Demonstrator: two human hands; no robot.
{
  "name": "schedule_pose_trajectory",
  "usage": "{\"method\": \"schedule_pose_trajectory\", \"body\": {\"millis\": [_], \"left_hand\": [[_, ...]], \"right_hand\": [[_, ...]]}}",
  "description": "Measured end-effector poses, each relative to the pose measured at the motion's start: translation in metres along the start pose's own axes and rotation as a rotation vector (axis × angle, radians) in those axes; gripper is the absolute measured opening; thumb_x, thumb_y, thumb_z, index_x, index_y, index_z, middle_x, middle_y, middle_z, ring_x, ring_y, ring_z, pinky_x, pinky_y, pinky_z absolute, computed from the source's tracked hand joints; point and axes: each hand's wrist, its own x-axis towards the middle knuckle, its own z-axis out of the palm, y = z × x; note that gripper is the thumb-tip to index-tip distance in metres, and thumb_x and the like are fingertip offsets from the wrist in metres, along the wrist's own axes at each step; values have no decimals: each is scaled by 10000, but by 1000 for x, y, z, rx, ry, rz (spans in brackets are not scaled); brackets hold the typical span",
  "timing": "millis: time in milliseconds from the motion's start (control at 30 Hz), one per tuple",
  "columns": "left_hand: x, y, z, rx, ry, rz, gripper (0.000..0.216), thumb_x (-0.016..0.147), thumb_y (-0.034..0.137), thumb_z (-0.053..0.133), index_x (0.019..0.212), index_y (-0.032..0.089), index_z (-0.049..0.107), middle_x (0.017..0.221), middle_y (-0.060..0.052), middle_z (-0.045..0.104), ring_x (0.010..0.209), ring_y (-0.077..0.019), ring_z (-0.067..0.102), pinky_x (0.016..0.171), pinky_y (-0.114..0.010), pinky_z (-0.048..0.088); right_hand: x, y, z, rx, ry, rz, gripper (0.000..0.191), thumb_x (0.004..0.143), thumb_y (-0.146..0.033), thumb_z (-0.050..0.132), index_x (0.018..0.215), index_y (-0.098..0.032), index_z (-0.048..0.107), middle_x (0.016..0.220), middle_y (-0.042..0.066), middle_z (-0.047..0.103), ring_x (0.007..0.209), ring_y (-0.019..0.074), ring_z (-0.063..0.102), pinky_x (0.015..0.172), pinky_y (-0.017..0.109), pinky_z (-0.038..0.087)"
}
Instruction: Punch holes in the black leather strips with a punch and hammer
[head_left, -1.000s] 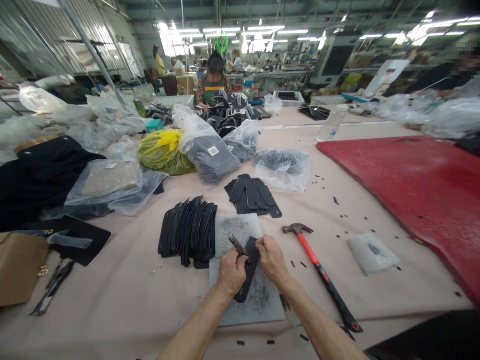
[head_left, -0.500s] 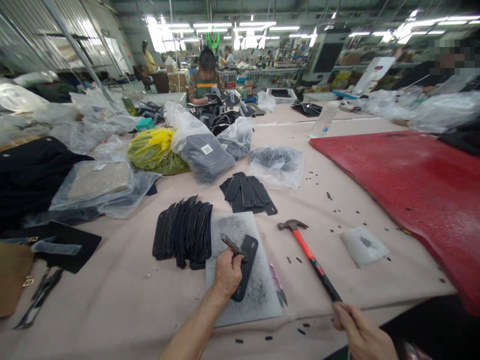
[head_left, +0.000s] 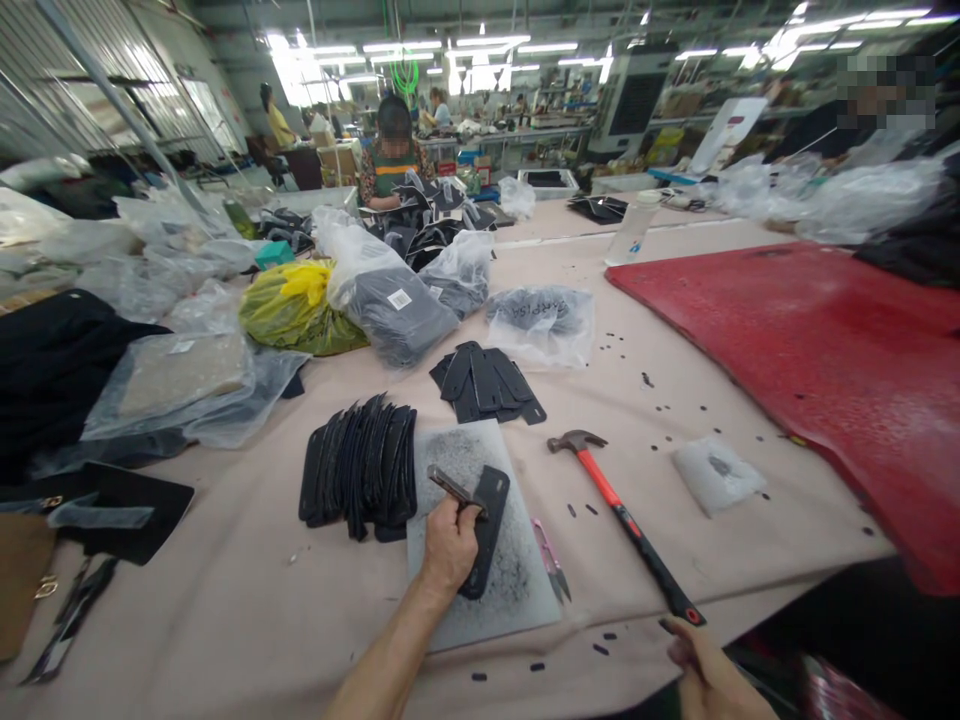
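Note:
My left hand (head_left: 450, 548) is closed round a metal punch (head_left: 451, 487), which slants across a black strap-like piece (head_left: 489, 530). That piece has a slot at its upper end and lies on a grey-white board (head_left: 442, 448) speckled with dark marks. My right hand (head_left: 709, 670) is at the front edge, just below the butt of a claw hammer (head_left: 600, 485) with a red and black handle. Its fingers are curled, with a small dark bit at their tips that I cannot make out. The hammer lies on the table, its head pointing away.
A row of stacked black pieces (head_left: 360, 465) stands left of the board, and a fanned pile (head_left: 487, 385) lies behind it. Pink thread snips (head_left: 551, 560) lie on the board's right edge. A red sheet (head_left: 750, 330) covers the right side. Bagged goods (head_left: 405, 310) lie farther back.
My right hand has come off the hammer's handle end and moved slightly down, so the whole handle shows. My left hand keeps the punch on the black piece. The view has shifted a little.

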Motion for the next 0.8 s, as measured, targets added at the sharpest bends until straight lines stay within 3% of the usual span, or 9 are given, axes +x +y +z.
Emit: {"method": "schedule_pose_trajectory", "body": {"millis": [33, 67, 167, 233, 300, 433, 633, 733, 800], "left_hand": [[0, 1, -1, 0, 2, -3, 187, 864, 245, 488, 858, 174, 661, 804, -82, 723, 774, -236, 681, 705, -326, 503], [0, 3, -1, 1, 4, -9, 185, 863, 246, 488, 852, 176, 659, 800, -81, 722, 768, -235, 680, 699, -323, 499], [-1, 8, 0, 16, 25, -38, 181, 861, 263, 492, 817, 178, 646, 764, -77, 714, 737, -232, 672, 673, -315, 486], [-2, 11, 1, 22, 53, -70, 191, 863, 279, 489, 804, 178, 639, 745, -77, 710, 721, -230, 669, 661, -311, 482], [-2, 12, 3, 22, 90, -111, 204, 867, 296, 484, 805, 176, 638, 747, -80, 712, 712, -229, 667, 657, -311, 484], [-1, 14, 3, -31, 162, -176, 220, 854, 321, 492, 814, 168, 644, 743, -84, 714, 694, -230, 665, 658, -319, 495], [2, 18, -4, -76, 250, -171, 221, 821, 327, 512, 805, 163, 660, 749, -98, 716, 722, -249, 675, 662, -326, 515], [-4, 17, -10, -53, 265, -159, 218, 812, 331, 523, 799, 167, 665, 724, -91, 708, 706, -253, 670, 658, -333, 517], [-13, 15, -13, -44, 264, -158, 225, 818, 338, 522, 814, 167, 669, 730, -91, 706, 707, -253, 668, 656, -335, 518]], "right_hand": [[7, -21, 6, -22, -14, -29, 437, 849, -497, 390, 972, -225, 710, 869, 77, 719, 767, 192, 680, 841, 366, 553], [13, -44, 13, -49, -32, -76, 501, 856, -511, 437, 1106, -152, 681, 1027, 116, 707, 895, 211, 672, 902, 384, 524], [26, -118, 43, -137, -124, -277, 687, 799, -510, 620, 1361, -134, 502, 1381, 168, 526, 1250, 331, 504, 1057, 535, 376], [30, -156, 67, -168, -207, -383, 804, 767, -504, 659, 1433, -132, 406, 1489, 171, 397, 1365, 374, 355, 1123, 600, 233], [34, -176, 89, -185, -259, -417, 798, 777, -450, 653, 1448, -117, 378, 1517, 179, 349, 1398, 383, 290, 1146, 619, 133], [58, -174, 112, -174, -340, -481, 660, 851, -265, 526, 1467, -121, 340, 1548, 143, 302, 1437, 336, 216, 1147, 618, 117], [137, -160, 110, -54, -495, -712, 616, 847, -148, 485, 1450, -131, 360, 1546, 115, 322, 1447, 250, 214, 1167, 503, 200], [155, -163, 109, -49, -409, -637, 605, 853, -158, 490, 1444, -128, 362, 1535, 143, 333, 1437, 254, 242, 1157, 511, 211], [145, -163, 108, -88, -312, -496, 584, 876, -237, 507, 1431, -110, 377, 1523, 175, 340, 1431, 286, 248, 1151, 542, 192]]}}
